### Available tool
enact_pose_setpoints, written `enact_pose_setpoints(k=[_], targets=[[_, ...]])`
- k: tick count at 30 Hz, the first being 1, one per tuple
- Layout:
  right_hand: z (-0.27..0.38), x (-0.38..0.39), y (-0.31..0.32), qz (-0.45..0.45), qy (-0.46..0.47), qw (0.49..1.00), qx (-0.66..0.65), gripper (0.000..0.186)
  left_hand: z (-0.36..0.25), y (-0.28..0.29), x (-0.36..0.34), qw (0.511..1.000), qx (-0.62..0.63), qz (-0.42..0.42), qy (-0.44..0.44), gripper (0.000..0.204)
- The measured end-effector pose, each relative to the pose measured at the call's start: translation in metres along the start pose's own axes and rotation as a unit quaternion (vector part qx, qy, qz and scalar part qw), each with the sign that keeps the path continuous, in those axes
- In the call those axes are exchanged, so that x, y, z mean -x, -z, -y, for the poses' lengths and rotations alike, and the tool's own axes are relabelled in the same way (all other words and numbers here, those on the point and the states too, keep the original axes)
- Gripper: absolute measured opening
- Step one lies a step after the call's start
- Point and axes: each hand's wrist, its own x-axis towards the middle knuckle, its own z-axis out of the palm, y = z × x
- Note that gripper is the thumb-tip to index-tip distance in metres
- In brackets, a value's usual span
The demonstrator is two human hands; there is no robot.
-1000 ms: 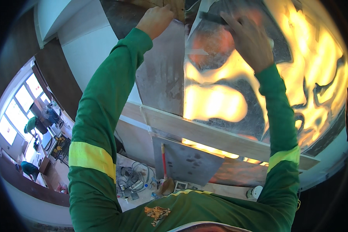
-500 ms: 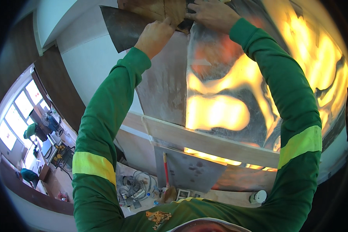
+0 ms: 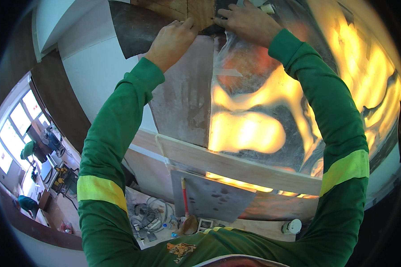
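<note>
My left hand is up at the top of the work, fingers curled at the lower edge of a dark brown, curled sheet and a lighter brown panel; what they grip is hidden. My right hand lies just right of it, fingers spread and bent on the dark seam beside the panel. A small pale object sits just beyond it. Below are a greyish strip and a shiny, crinkled reflective sheet glowing yellow and orange.
A wooden rail crosses below. Under it stand a grey board, red-handled tool, coiled hoses and white bucket. At left, an opening shows windows, a bench with tools and two co-workers.
My right hand has moved up and left beside my left hand; the dark strip it held earlier is no longer distinct. My left hand has moved lower, and the curled dark sheet shows more.
</note>
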Motion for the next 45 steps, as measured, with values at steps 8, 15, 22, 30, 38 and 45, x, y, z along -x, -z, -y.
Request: enact_pose_setpoints(k=[8, 15, 22, 30, 38, 45], targets=[[-0.018, 0.003, 0.002, -0.036, 0.007, 0.999, -0.010, 0.027, -0.004, 0.002, 0.006, 0.999, 0.029, -0.030, 0.014, 0.026], [0.000, -0.047, -0.027, -0.130, -0.030, 0.991, 0.032, 0.014, -0.007, 0.002, 0.001, 0.999, 0.034, -0.027, 0.026, 0.017], [0.013, -0.037, -0.033, -0.092, -0.046, 0.995, -0.004, 0.011, -0.008, 0.004, 0.003, 0.999, 0.035, 0.006, 0.038, 0.027], [-0.002, -0.023, -0.030, -0.059, -0.030, 0.998, -0.008, 0.025, -0.012, 0.007, 0.002, 0.998, 0.039, -0.002, 0.043, 0.028], [0.015, -0.072, -0.052, -0.150, -0.099, 0.984, -0.006, 0.020, -0.019, 0.004, -0.005, 0.997, 0.055, -0.016, 0.058, 0.030], [0.030, -0.075, -0.054, -0.152, -0.091, 0.983, -0.054, 0.016, -0.016, 0.006, 0.002, 0.997, 0.051, -0.015, 0.061, 0.028]])
